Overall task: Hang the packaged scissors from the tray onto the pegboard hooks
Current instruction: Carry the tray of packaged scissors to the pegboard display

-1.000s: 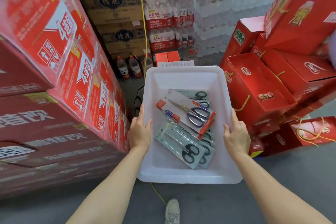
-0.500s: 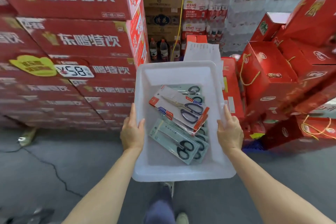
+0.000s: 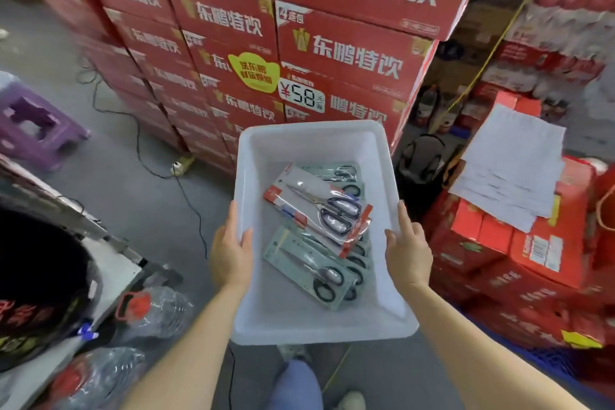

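I carry a white plastic tray (image 3: 312, 140) in front of me at waist height. My left hand (image 3: 231, 251) grips its left rim and my right hand (image 3: 407, 251) grips its right rim. Inside lie several packaged scissors: one in a red-edged clear pack (image 3: 319, 206) rests on top, and grey-carded packs (image 3: 309, 271) are stacked below it toward the near right. No pegboard or hooks are in view.
A tall stack of red drink cartons (image 3: 332, 53) with a ¥58 price tag stands straight ahead. Red gift boxes (image 3: 519, 243) with loose paper sheets (image 3: 509, 173) are on the right. A purple stool (image 3: 33, 130), floor cables and water jugs (image 3: 156, 309) lie left.
The view has swung left across the red carton stack while I walk with the tray. Both hands keep the same hold on the rims; the scissors packs have not shifted.
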